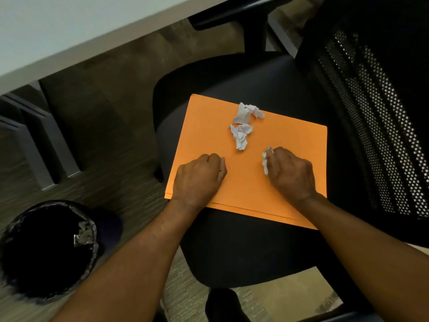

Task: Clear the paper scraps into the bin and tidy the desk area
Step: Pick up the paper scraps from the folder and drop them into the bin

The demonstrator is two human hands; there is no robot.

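An orange folder (204,126) lies flat on the black seat of an office chair (246,247). Two crumpled white paper scraps rest on it: one (247,112) near its far edge, another (241,135) just below that. My right hand (291,174) sits on the folder's right part with its fingers closed on a third crumpled paper scrap (265,162). On the folder's left part my left hand (199,176) rests as a fist, with nothing visible in it. A black-lined bin (50,249) stands on the floor at lower left, with a crumpled scrap (84,232) inside.
The chair's mesh backrest (376,126) rises at the right and an armrest (232,12) crosses the top. A white desk edge (76,40) runs across the upper left, with grey desk legs (39,147) below it. Carpet covers the floor.
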